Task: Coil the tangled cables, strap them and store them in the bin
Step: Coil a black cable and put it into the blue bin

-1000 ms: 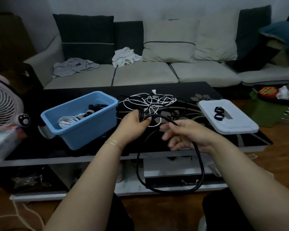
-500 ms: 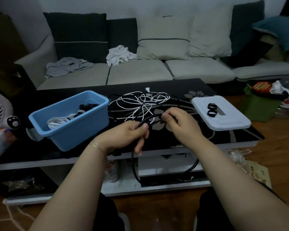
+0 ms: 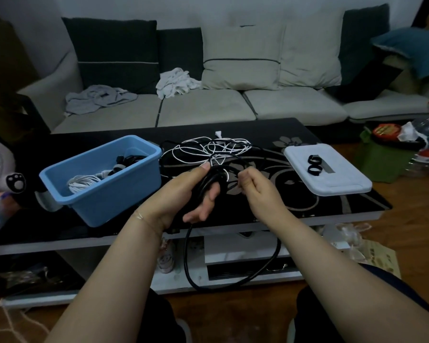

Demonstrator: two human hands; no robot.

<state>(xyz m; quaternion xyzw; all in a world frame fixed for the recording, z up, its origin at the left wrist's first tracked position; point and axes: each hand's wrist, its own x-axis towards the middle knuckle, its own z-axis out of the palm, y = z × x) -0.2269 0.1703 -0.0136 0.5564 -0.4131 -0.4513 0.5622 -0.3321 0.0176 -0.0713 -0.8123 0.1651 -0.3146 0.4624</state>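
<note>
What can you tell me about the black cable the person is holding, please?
The black cable is thick, round and smooth, seemingly rubber-sheathed. Several turns are gathered in the left hand, thumb on top and fingers beneath. The right hand pinches a strand beside it. One long loop hangs below the coffee table edge, curving between the person's knees. Further back it runs toward the tangled white cable. Its ends cannot be seen.

On the table, bin left, tangled cables middle, lid right.
</note>
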